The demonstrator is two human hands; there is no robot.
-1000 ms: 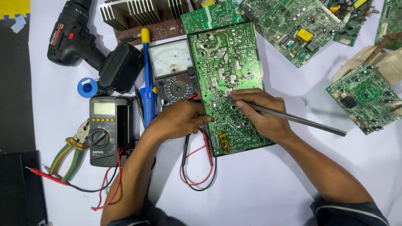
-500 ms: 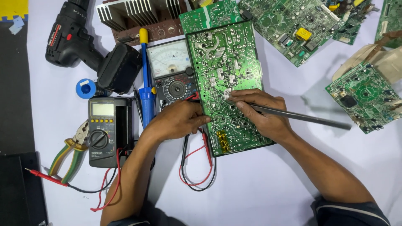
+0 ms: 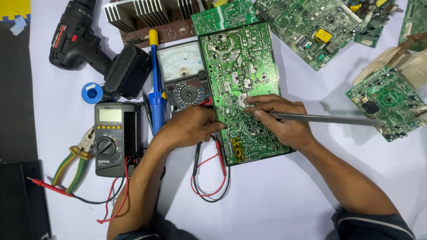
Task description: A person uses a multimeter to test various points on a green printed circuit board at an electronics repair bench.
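- A large green circuit board (image 3: 240, 89) is laid solder side up near the middle of the white worktop (image 3: 275, 209), its long side running from the far edge toward the person.
- The left hand (image 3: 189, 129) is pressed on the board's left edge, palm down; the fingers are held together and flat, the fingertips resting on the board, nothing clamped in them.
- The right hand (image 3: 282, 122) is laid on the board's right half and is closed around a long grey metal rod (image 3: 329, 118), held like a pen between thumb and fingers.
- The rod's tip is set on the board just beside a silvery solder patch, while its far end reaches out toward the worktop's right edge.
- An analogue multimeter (image 3: 183, 73) is placed just beside the board's left edge, partly overlapped by it; red and black test leads (image 3: 209, 178) are looped below the left hand.
- A blue desoldering pump (image 3: 156, 84) is seen left of that meter, then a digital multimeter (image 3: 112, 138) and green-handled pliers (image 3: 73, 162) nearer the left edge.
- A black cordless drill (image 3: 95, 49) is laid at the far left corner, and a finned heat sink (image 3: 151, 15) at the far edge.
- More green boards (image 3: 311, 26) are spread along the far right, one smaller board (image 3: 387, 102) near the right edge.
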